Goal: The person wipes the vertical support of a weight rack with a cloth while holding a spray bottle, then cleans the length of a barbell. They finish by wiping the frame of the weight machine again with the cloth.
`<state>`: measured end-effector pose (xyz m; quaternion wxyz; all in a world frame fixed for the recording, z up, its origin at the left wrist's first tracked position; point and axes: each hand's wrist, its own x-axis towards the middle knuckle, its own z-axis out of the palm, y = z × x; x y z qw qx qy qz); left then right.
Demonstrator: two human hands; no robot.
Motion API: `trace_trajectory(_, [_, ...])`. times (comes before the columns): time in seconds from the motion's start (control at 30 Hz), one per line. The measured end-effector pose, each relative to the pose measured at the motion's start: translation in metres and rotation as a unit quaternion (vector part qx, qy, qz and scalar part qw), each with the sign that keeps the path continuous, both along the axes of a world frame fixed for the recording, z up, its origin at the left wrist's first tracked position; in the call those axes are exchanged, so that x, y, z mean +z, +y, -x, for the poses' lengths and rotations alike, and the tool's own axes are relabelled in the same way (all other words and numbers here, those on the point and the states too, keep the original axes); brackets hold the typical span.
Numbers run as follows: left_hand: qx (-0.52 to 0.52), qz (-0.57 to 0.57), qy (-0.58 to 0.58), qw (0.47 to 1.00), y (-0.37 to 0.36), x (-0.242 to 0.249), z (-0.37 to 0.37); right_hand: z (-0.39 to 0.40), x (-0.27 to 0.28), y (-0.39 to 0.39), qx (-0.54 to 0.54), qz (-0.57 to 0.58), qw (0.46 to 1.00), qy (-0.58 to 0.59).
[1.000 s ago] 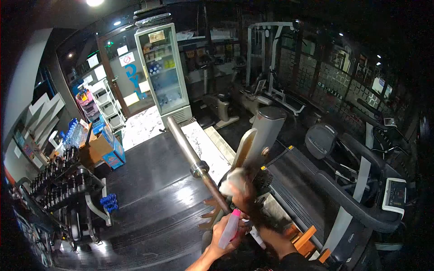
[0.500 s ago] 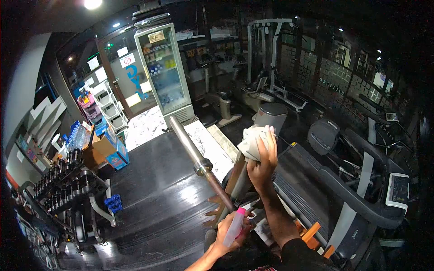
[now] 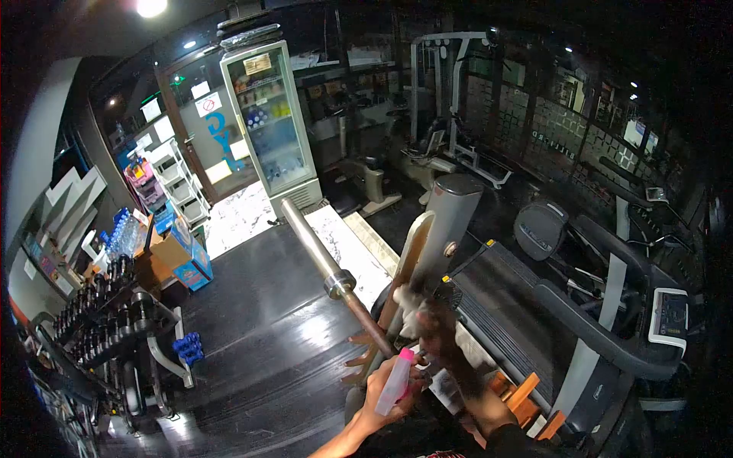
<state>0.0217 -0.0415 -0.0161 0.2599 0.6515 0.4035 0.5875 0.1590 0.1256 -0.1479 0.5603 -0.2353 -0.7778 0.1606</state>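
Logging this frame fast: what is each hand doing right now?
Left hand: closed around the spray bottle.
Right hand: motion-blurred by the upright post; grip cannot be told.

Large blue letters "DY" on the glass door [image 3: 221,130], other labels unreadable

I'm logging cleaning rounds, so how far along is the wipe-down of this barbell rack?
Done: nothing shows as finished; no surface looks visibly wiped. In hand: the left hand holds a pink-capped spray bottle, and the blurred right hand presses a pale cloth against the rack upright. Left: the barbell looks untouched, with neither hand on it.
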Motion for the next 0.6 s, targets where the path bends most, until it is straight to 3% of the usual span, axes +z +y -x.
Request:
trace_trajectory(0.03, [-0.016,0.000,-0.058,0.998,0.001,0.002,-0.003,-0.002,0.023,-0.005,-0.001,0.001,1.000,-0.001])
trace_trajectory(0.07, [-0.030,0.000,-0.116,0.993,0.001,0.004,-0.004,-0.003,0.074,-0.013,-0.052,-0.088,0.994,0.043])
trace_trajectory(0.1, [-0.029,0.001,-0.116,0.993,0.000,0.004,-0.003,0.000,0.114,-0.015,-0.101,-0.175,0.976,0.085])
trace_trajectory(0.17, [0.003,0.009,-0.074,0.997,0.000,0.005,-0.002,0.017,0.148,-0.002,-0.204,-0.214,0.941,0.167])
trace_trajectory(0.23, [0.009,0.023,-0.056,0.998,-0.002,0.003,0.000,0.024,0.184,-0.005,-0.240,-0.191,0.950,0.053])
trace_trajectory(0.3, [0.015,0.034,-0.037,0.999,-0.002,0.001,0.002,0.036,0.176,-0.006,-0.293,-0.210,0.928,-0.096])
trace_trajectory(0.37, [-0.009,0.016,-0.073,0.997,-0.001,-0.005,0.000,0.043,0.162,-0.015,-0.277,-0.199,0.937,-0.081])
trace_trajectory(0.4, [-0.042,0.073,-0.156,0.984,-0.001,-0.016,-0.003,0.042,0.150,-0.020,-0.256,-0.169,0.948,-0.091])
trace_trajectory(0.43, [-0.041,0.073,-0.157,0.984,0.000,-0.012,-0.003,0.041,0.136,-0.024,-0.234,-0.136,0.957,-0.103])
trace_trajectory(0.5, [-0.008,-0.014,-0.061,0.998,0.000,-0.004,-0.002,0.035,0.095,-0.029,-0.251,-0.141,0.947,-0.144])
trace_trajectory(0.57, [-0.048,0.016,-0.051,0.997,0.001,0.001,0.001,0.024,0.055,-0.032,-0.144,-0.140,0.958,-0.206])
trace_trajectory(0.6, [-0.086,0.042,-0.038,0.995,0.001,0.002,0.002,0.019,0.051,-0.034,-0.146,-0.139,0.958,-0.206])
